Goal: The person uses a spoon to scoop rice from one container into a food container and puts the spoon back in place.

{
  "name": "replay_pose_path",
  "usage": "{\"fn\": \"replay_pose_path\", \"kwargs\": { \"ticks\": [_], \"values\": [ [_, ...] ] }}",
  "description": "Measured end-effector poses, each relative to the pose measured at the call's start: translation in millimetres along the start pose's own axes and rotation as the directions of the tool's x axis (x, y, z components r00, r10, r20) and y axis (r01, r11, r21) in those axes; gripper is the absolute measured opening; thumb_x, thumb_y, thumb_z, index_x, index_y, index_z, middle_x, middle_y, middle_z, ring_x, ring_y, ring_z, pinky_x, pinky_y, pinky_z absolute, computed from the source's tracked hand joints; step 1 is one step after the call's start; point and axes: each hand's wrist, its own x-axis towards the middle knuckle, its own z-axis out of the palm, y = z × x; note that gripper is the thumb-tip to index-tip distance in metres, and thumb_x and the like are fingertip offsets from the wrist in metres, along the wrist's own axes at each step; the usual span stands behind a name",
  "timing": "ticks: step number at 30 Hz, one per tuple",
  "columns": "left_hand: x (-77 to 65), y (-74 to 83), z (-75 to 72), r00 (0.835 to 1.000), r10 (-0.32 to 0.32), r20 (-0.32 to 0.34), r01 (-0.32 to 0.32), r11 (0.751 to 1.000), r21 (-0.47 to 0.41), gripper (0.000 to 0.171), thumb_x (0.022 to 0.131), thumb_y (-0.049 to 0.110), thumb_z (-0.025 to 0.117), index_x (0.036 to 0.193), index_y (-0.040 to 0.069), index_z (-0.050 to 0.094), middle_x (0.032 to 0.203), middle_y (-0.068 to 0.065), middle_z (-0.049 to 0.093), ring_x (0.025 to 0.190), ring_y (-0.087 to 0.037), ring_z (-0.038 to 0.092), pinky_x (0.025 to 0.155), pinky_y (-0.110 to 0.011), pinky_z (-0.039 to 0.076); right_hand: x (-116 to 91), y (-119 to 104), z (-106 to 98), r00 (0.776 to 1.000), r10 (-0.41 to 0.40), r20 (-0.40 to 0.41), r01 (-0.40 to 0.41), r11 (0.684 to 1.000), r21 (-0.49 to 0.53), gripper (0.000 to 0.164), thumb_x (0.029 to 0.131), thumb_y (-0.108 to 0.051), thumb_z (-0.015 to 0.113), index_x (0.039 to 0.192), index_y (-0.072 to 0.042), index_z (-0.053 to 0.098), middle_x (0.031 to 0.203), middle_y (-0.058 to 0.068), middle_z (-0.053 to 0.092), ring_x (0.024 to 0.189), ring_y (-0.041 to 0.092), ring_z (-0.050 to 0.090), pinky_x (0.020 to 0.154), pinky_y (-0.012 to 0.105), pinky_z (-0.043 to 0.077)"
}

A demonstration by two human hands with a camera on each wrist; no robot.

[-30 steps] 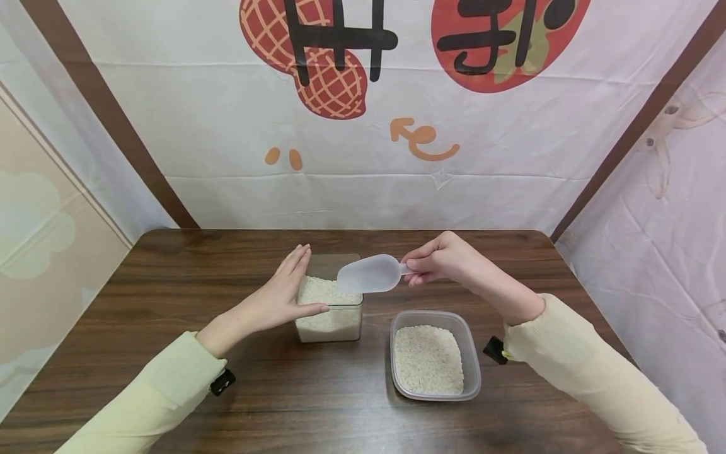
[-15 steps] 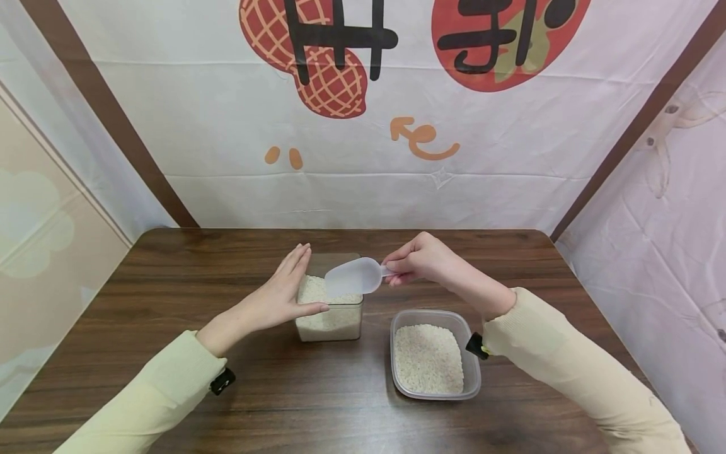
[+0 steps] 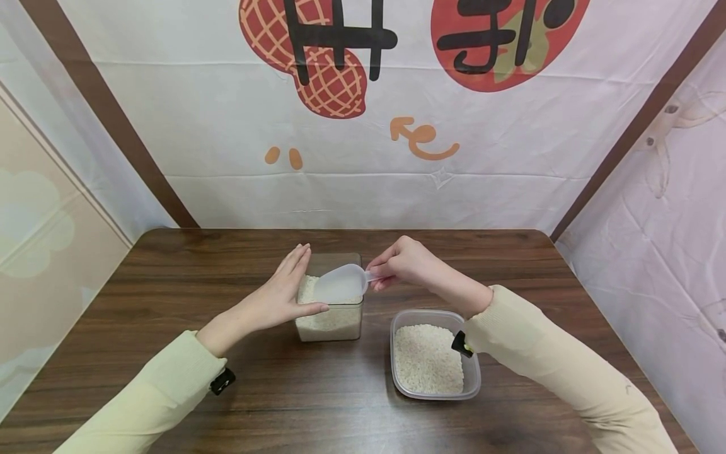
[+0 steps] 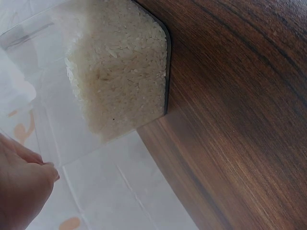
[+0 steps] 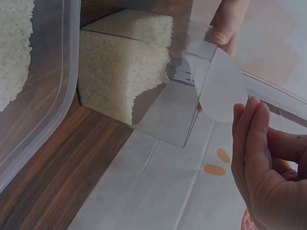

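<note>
My right hand [image 3: 411,261] pinches the short handle of a translucent white scoop [image 3: 340,282], whose bowl hangs over the mouth of a clear square container [image 3: 354,328]. White rice [image 4: 124,81] fills the container's lower part, piled unevenly. In the right wrist view the scoop [image 5: 223,88] is at the open top, above the rice level. My left hand [image 3: 278,296] rests against the container's left side, fingers straight and thumb along the front rim. Its thumb [image 5: 225,33] laps over the rim in the right wrist view.
A shallow translucent tub [image 3: 472,375] with rice [image 3: 428,359] stands front right of the container, partly under my right wrist. Both sit on a dark wood table [image 3: 255,403]. A white printed cloth [image 3: 363,195] hangs behind the table's far edge.
My right hand has moved the scoop left and slightly down, from the container's right edge to over its mouth. My left hand, the container and the tub stay put.
</note>
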Motion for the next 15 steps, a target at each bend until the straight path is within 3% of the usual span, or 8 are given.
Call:
{"fn": "replay_pose_path", "kwargs": {
  "ticks": [7,15],
  "values": [
    [-0.1,-1.0,-0.6,1.0,-0.005,-0.002,0.005,1.0,-0.007,0.108,0.074,0.052,0.068,0.142,-0.01,0.011,0.15,-0.017,0.006,0.138,-0.029,0.001,0.107,-0.05,0.018,8,-2,7,1.0,0.017,-0.008,-0.017,0.997,-0.079,0.014,0.079,-0.002,0.066,0.09,0.005,0.071,0.073,0.014,0.069,0.053,0.007,0.062,0.067,0.029,0.054],
    [0.4,-1.4,-0.6,1.0,-0.017,0.009,0.017,1.0,-0.003,0.11,0.074,0.056,0.066,0.142,-0.008,0.009,0.151,-0.016,0.004,0.138,-0.028,-0.001,0.107,-0.049,0.016,17,1,12,1.0,0.019,-0.003,-0.019,0.996,-0.088,0.015,0.08,-0.003,0.065,0.091,0.006,0.071,0.069,0.013,0.068,0.049,0.005,0.06,0.062,0.025,0.053]
  ]
}}
